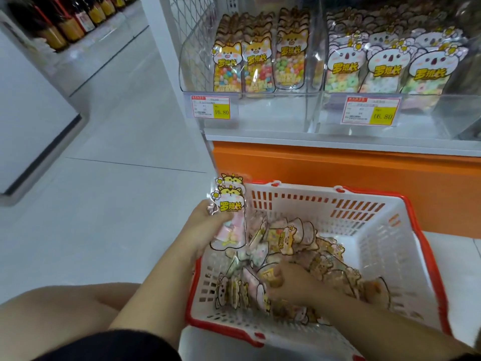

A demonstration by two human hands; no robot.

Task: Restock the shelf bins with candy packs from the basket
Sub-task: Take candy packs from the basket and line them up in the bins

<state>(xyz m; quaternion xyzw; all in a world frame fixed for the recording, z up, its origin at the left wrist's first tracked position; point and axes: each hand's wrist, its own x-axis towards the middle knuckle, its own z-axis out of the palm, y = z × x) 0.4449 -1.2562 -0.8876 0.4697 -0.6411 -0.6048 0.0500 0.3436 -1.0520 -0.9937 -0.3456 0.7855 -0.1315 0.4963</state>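
Bare knee [65, 306] lowest left. Beside it, the left hand [205, 225] grips two cat-print candy packs [230, 207] upright over the red-rimmed basket [406, 225]. Inside the basket, the right hand [294, 285] curls round a pack [269, 276] among the loose heap [330, 259]. Clear shelf bins [197, 56] above hold upright packs.
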